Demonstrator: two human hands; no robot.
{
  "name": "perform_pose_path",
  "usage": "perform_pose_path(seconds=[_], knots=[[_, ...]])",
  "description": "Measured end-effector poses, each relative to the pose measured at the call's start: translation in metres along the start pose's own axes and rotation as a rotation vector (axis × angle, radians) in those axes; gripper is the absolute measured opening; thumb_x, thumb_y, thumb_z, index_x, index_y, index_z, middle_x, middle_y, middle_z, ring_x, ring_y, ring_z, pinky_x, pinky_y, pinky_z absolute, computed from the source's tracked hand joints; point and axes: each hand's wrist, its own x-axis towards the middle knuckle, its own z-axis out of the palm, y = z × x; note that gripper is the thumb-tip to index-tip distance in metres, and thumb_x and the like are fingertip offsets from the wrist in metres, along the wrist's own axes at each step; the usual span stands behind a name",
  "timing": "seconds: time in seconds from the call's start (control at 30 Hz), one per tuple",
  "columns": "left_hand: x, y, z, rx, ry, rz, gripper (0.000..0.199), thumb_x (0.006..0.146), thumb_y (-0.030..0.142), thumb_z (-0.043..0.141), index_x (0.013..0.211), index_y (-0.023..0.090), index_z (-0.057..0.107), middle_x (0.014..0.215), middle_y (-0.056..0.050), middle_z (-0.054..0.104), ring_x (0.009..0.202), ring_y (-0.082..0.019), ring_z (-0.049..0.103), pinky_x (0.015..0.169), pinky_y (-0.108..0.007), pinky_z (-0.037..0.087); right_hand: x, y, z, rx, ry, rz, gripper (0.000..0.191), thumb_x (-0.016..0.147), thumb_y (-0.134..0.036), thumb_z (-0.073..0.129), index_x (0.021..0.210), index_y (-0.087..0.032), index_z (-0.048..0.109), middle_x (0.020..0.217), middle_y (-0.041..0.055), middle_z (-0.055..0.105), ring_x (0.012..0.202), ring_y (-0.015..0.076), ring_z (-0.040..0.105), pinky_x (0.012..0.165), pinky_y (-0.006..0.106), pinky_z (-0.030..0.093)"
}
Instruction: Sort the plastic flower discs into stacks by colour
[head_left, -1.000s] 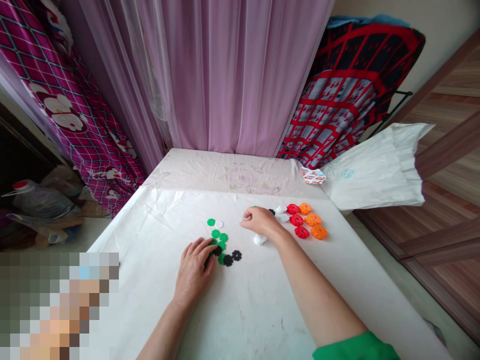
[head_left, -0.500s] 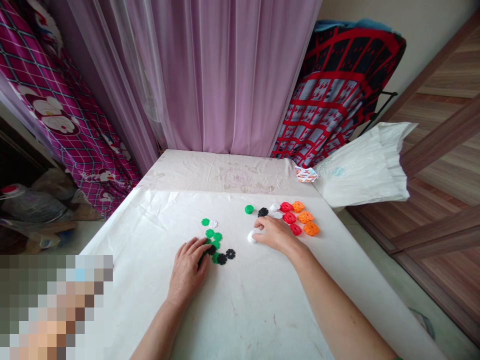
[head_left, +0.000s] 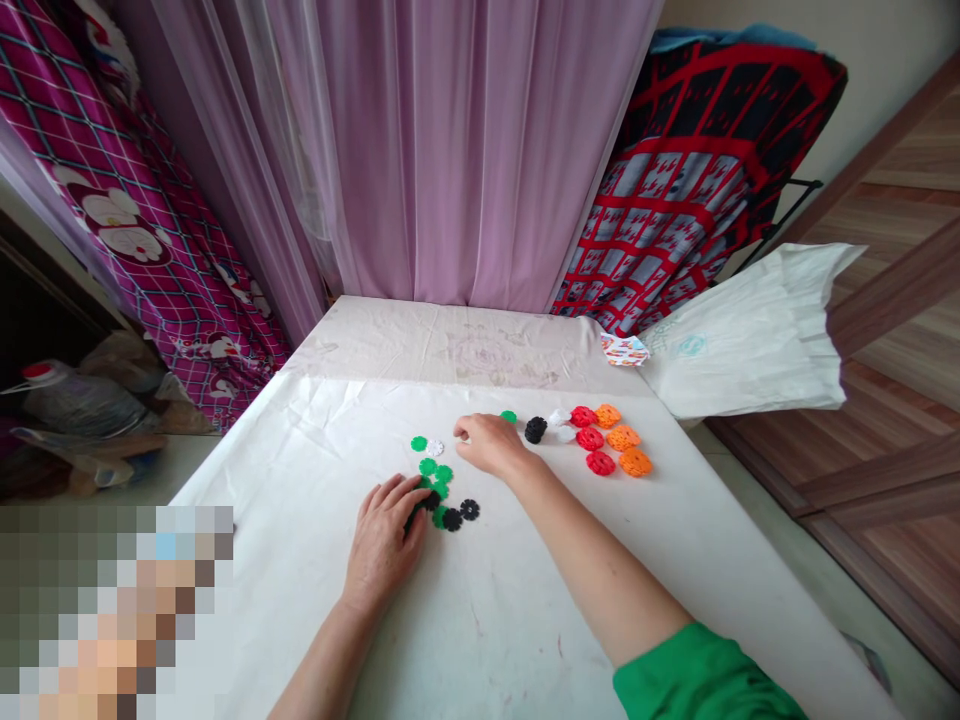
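Several flower-edged plastic discs lie loose at the table's middle, among them a green disc (head_left: 427, 466), a black disc (head_left: 469, 510) and a white disc (head_left: 435, 448). My left hand (head_left: 384, 535) rests with outstretched fingers against the near-left discs, partly covering some black and green ones. My right hand (head_left: 487, 443) hovers just right of the white disc, fingers pinched together; whatever they hold is hidden. Beyond it stand a green stack (head_left: 508, 416), partly behind the hand, a black stack (head_left: 535, 430) and white stacks (head_left: 561, 430).
Farther right sit red stacks (head_left: 589, 438) and orange stacks (head_left: 623, 438). A small patterned paper piece (head_left: 624, 349) and a white bag (head_left: 757, 340) lie at the far right corner. The white-covered table (head_left: 487, 620) backs onto a purple curtain (head_left: 480, 150).
My right hand has moved left, from a white stack to beside the loose white disc. That stack no longer shows where it was. My left hand stays on the discs; the view has shifted slightly.
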Motion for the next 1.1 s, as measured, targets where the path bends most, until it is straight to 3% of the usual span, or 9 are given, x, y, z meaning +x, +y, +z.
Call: perform_pose_path(seconds=[0.17, 0.4, 0.5, 0.67, 0.8, 0.93, 1.1], knots=[[-0.002, 0.000, 0.001, 0.007, -0.003, -0.010, 0.029, 0.092, 0.026, 0.047, 0.112, 0.029, 0.069, 0.129, -0.003, 0.067, 0.125, -0.028, 0.056, 0.107, -0.055, 0.042, 0.020, -0.029, 0.024, -0.084, -0.071, 0.000, 0.034, 0.082, -0.036, 0.061, 0.112, -0.026, 0.070, 0.114, 0.0059, 0.072, 0.106, 0.0219, 0.065, 0.085, 0.031, 0.047], [-0.002, -0.003, 0.002, 0.003, -0.016, -0.004, 0.030, 0.092, 0.027, 0.048, 0.114, 0.029, 0.069, 0.130, -0.003, 0.067, 0.126, -0.028, 0.055, 0.107, -0.056, 0.041, 0.023, -0.042, 0.027, -0.144, -0.093, 0.014, 0.032, 0.081, -0.032, 0.063, 0.110, -0.019, 0.071, 0.113, 0.0110, 0.072, 0.103, 0.0228, 0.067, 0.081, 0.030, 0.047], [-0.002, -0.004, 0.002, -0.002, -0.001, -0.002, 0.029, 0.093, 0.028, 0.048, 0.112, 0.029, 0.069, 0.129, -0.003, 0.067, 0.126, -0.028, 0.055, 0.107, -0.055, 0.042, 0.013, -0.027, 0.018, -0.083, -0.039, 0.020, 0.031, 0.082, -0.033, 0.061, 0.109, -0.020, 0.070, 0.113, 0.0086, 0.071, 0.104, 0.0215, 0.066, 0.082, 0.029, 0.046], [-0.002, -0.003, 0.003, -0.016, 0.014, 0.003, 0.029, 0.093, 0.028, 0.047, 0.111, 0.029, 0.070, 0.127, -0.003, 0.068, 0.125, -0.027, 0.056, 0.106, -0.054, 0.043, -0.028, 0.035, -0.014, 0.075, 0.125, 0.133, 0.021, 0.079, -0.030, 0.063, 0.099, -0.024, 0.069, 0.105, 0.0015, 0.072, 0.095, 0.0164, 0.065, 0.079, 0.025, 0.042], [-0.001, -0.004, 0.003, -0.014, 0.006, -0.004, 0.029, 0.093, 0.029, 0.048, 0.111, 0.029, 0.070, 0.128, -0.003, 0.068, 0.126, -0.027, 0.056, 0.107, -0.055, 0.042, -0.063, 0.072, -0.026, 0.068, 0.134, 0.214, 0.018, 0.076, -0.029, 0.066, 0.093, -0.024, 0.068, 0.100, -0.0004, 0.072, 0.083, 0.0148, 0.063, 0.068, 0.024, 0.037], [-0.001, -0.004, 0.003, -0.014, 0.016, -0.005, 0.029, 0.092, 0.028, 0.048, 0.111, 0.029, 0.071, 0.126, -0.003, 0.069, 0.125, -0.027, 0.056, 0.107, -0.054, 0.043, -0.078, 0.077, -0.018, 0.053, 0.094, 0.182, 0.016, 0.076, -0.027, 0.066, 0.091, -0.023, 0.068, 0.100, -0.0002, 0.071, 0.080, 0.0138, 0.061, 0.065, 0.024, 0.034], [0.000, -0.002, 0.001, -0.005, 0.017, -0.001, 0.030, 0.092, 0.028, 0.047, 0.111, 0.029, 0.070, 0.126, -0.004, 0.069, 0.124, -0.027, 0.057, 0.106, -0.054, 0.043, -0.074, 0.070, -0.005, 0.019, 0.097, 0.172, 0.017, 0.077, -0.026, 0.065, 0.093, -0.024, 0.068, 0.101, 0.0001, 0.070, 0.086, 0.0155, 0.062, 0.066, 0.025, 0.033]])
